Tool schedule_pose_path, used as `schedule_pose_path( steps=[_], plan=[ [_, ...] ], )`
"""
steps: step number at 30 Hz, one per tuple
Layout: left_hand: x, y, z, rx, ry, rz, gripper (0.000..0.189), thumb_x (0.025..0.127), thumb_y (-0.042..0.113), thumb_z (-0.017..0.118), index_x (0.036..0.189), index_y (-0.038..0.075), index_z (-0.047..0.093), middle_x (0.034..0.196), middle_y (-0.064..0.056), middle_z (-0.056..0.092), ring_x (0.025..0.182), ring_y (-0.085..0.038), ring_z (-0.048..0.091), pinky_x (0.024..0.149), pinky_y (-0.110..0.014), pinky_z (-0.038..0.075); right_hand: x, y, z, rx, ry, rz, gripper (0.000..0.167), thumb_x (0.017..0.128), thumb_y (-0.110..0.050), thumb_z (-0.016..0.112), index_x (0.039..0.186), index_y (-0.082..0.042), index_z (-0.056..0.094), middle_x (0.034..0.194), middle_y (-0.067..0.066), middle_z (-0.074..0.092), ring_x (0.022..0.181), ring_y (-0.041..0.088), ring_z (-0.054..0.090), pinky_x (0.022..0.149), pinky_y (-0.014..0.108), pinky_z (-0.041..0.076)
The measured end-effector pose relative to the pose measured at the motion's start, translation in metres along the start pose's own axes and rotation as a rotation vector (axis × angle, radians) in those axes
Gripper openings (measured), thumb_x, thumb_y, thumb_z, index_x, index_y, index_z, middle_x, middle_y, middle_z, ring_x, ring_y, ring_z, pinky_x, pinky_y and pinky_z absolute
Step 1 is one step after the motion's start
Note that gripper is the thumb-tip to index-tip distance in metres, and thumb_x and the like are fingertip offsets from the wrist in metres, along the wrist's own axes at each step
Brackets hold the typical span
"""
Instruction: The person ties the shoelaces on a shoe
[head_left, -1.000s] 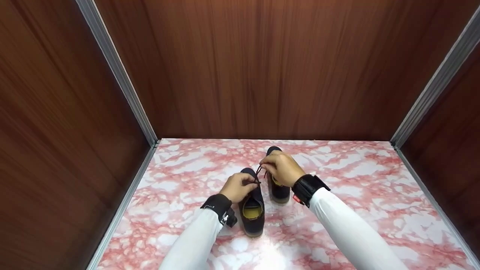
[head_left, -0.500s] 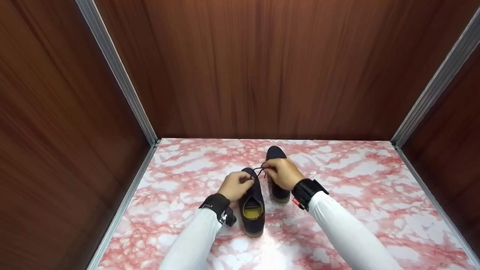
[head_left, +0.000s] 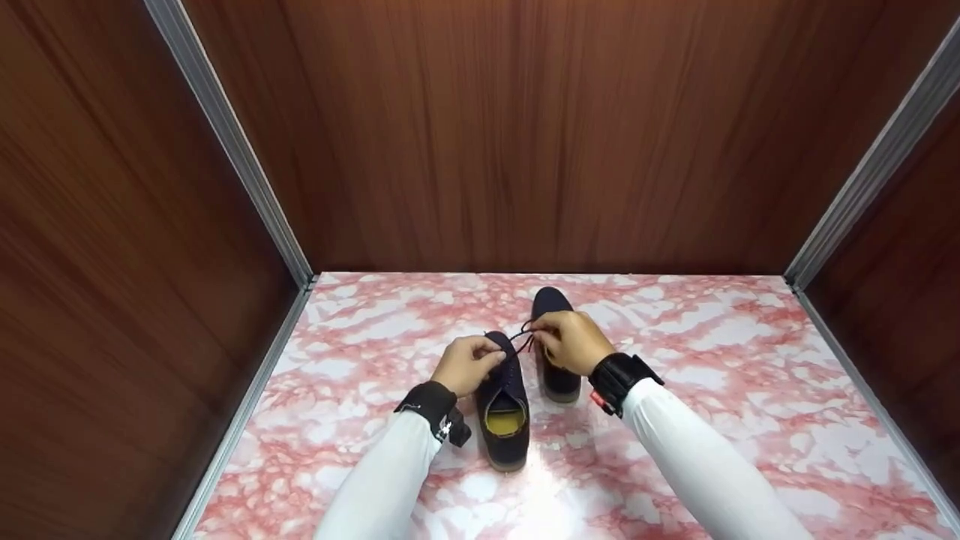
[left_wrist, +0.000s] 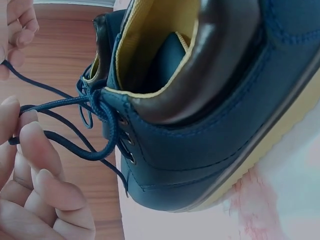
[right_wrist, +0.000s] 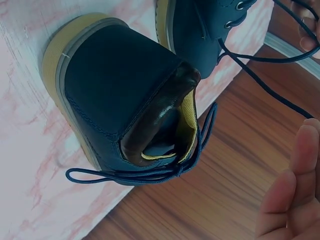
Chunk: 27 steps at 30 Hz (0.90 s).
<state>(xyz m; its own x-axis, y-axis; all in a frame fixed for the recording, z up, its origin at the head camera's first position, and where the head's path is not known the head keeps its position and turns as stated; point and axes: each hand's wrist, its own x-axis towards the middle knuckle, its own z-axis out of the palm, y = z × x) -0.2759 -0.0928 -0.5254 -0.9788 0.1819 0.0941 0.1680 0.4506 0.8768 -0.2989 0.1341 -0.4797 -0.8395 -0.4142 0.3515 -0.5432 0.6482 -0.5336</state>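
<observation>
A dark blue shoe (head_left: 507,453) with a yellow lining stands on the left, toe pointing away. Over its front, my left hand (head_left: 465,367) pinches a dark blue shoelace (left_wrist: 60,102) between thumb and fingers; the lace bends into a loop beside the eyelets in the left wrist view. My right hand (head_left: 574,343) pinches another stretch of lace, to the right and overlapping the second shoe (head_left: 551,300) in the head view. That matching shoe stands close by on the right, its own lace tied in a bow (right_wrist: 142,176). The right hand's fingertips are partly cut off in its wrist view.
Both shoes stand on a red-and-white marbled surface (head_left: 360,450). A brown wood-grain panel (head_left: 480,135) rises behind it, with side panels left and right. Grey metal strips (head_left: 247,165) run along the corners. Each wrist wears a black strap (head_left: 619,381).
Both hands have shifted slightly, the left one leftward and the right one a little to the right. The lace that stood up between them now stretches sideways from hand to hand.
</observation>
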Motion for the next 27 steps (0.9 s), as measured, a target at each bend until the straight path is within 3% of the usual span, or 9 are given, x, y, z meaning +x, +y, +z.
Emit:
schedule_pose_path(
  steps=[11, 19, 23, 27],
  plan=[
    [-0.0016, 0.0001, 0.0009, 0.007, -0.066, 0.005, 0.016, 0.098, 0.012, 0.071, 0.109, 0.002, 0.074, 0.089, -0.011, 0.074, 0.062, -0.006, 0.059, 0.063, -0.021, 0.053, 0.0013, -0.0015, -0.003, 0.01, -0.006, 0.017, 0.011, 0.097, -0.007, 0.07, 0.101, -0.009, 0.081, 0.097, 0.006, 0.08, 0.081, 0.013, 0.068, 0.078, 0.034, 0.057],
    [-0.0028, -0.0003, 0.0017, 0.025, -0.088, 0.001, 0.016, 0.098, 0.013, 0.071, 0.11, 0.002, 0.073, 0.089, -0.009, 0.074, 0.063, -0.006, 0.06, 0.064, -0.021, 0.054, 0.0014, -0.0036, -0.0041, 0.017, -0.019, 0.031, 0.012, 0.098, -0.008, 0.07, 0.103, -0.009, 0.08, 0.1, 0.007, 0.08, 0.084, 0.016, 0.069, 0.081, 0.036, 0.057],
    [-0.0032, -0.0011, -0.0004, 0.034, -0.059, 0.0, 0.015, 0.098, 0.012, 0.07, 0.108, 0.002, 0.075, 0.087, -0.006, 0.073, 0.062, -0.005, 0.058, 0.063, -0.02, 0.052, 0.0013, -0.0042, -0.0054, 0.013, -0.014, 0.034, 0.012, 0.098, -0.01, 0.071, 0.104, -0.009, 0.081, 0.101, 0.007, 0.08, 0.085, 0.017, 0.069, 0.082, 0.038, 0.057],
    [-0.0032, -0.0028, -0.0055, 0.038, 0.018, -0.013, 0.012, 0.099, 0.013, 0.068, 0.103, 0.005, 0.075, 0.086, -0.007, 0.075, 0.064, -0.007, 0.061, 0.062, -0.021, 0.051, 0.0014, -0.0046, -0.0077, 0.003, -0.005, 0.028, 0.011, 0.098, -0.01, 0.071, 0.103, -0.009, 0.081, 0.1, 0.007, 0.081, 0.085, 0.018, 0.071, 0.082, 0.039, 0.058]
  ],
)
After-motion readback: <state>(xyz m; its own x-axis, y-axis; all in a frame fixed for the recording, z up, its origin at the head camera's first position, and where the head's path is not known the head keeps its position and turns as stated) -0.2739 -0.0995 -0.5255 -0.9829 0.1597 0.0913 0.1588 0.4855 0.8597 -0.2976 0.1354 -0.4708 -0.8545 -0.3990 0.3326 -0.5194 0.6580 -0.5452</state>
